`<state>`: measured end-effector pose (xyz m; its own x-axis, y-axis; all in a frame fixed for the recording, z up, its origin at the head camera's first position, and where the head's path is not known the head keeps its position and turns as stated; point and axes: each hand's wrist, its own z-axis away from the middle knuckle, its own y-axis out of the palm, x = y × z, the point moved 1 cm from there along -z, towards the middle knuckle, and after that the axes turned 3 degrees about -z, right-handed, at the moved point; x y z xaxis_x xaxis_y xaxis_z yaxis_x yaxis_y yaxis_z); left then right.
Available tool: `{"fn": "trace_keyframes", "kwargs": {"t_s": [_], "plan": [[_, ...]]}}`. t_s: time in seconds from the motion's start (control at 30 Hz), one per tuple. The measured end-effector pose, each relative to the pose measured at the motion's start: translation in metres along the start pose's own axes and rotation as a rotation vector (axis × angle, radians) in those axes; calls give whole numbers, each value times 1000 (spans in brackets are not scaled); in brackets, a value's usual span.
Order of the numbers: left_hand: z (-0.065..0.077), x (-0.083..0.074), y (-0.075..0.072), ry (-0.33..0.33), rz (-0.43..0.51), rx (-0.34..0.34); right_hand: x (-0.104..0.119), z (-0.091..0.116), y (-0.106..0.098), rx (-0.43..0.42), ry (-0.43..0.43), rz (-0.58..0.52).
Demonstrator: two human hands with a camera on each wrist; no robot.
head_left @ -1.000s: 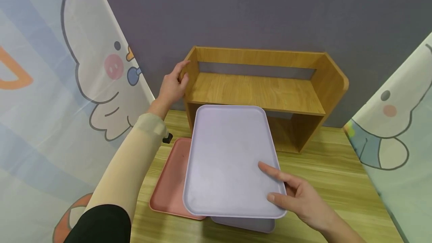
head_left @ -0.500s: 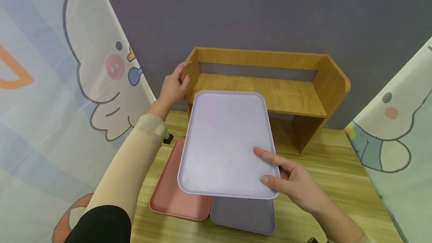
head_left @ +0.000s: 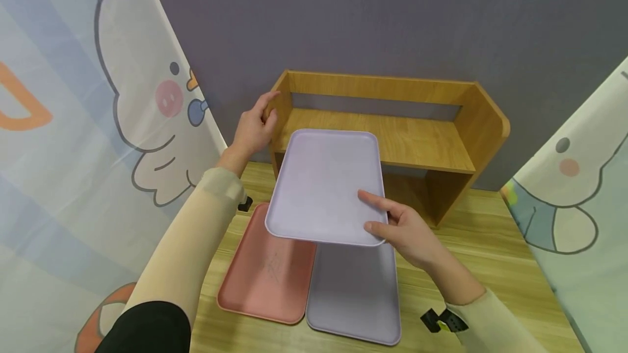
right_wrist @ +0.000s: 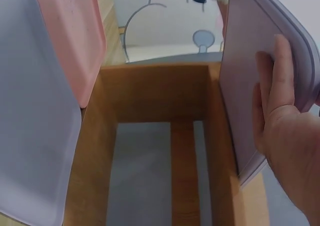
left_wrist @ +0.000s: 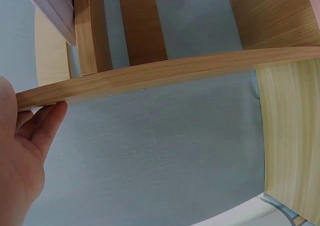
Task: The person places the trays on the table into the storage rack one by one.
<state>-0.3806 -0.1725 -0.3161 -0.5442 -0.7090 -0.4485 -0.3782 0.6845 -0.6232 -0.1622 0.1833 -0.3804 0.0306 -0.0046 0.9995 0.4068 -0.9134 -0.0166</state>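
Note:
My right hand [head_left: 404, 233] holds a pale lavender tray [head_left: 328, 189] by its near right corner, index finger and thumb on top. In the right wrist view the other fingers [right_wrist: 284, 75] lie along its underside. The tray overlaps the front of the wooden desk shelf's [head_left: 417, 146] upper board, its far end rising over it in the head view. My left hand [head_left: 252, 129] grips the shelf's left side panel near the top. In the left wrist view its fingertips [left_wrist: 57, 113] press the panel's outer face, and the thumb is hidden.
On the wood-grain table [head_left: 471, 255], in front of the shelf, a pink tray [head_left: 275, 271] and a second lavender tray [head_left: 353, 293] lie side by side. A grey wall [head_left: 373, 20] stands behind the shelf; cartoon-printed curtains [head_left: 147, 75] hang at both sides.
My right hand has carried the lavender tray forward toward the shelf, uncovering more of the two trays on the table. The left hand has stayed at the side panel.

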Motion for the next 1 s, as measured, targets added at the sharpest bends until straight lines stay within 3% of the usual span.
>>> {"fn": "trace_keyframes", "kwargs": {"t_s": [0.13,0.47,0.67,1.0], "plan": [[0,0,0,3,2,-9,-1,-15,-3,-3,46,-10],[0,1,1,-6,8,-10,6,-53,-8,-7,64,68],[1,0,0,-10,5,-13,12,-79,-11,-61,99,88],[2,-5,-2,5,-7,7,16,-116,-12,-84,131,61]]}}
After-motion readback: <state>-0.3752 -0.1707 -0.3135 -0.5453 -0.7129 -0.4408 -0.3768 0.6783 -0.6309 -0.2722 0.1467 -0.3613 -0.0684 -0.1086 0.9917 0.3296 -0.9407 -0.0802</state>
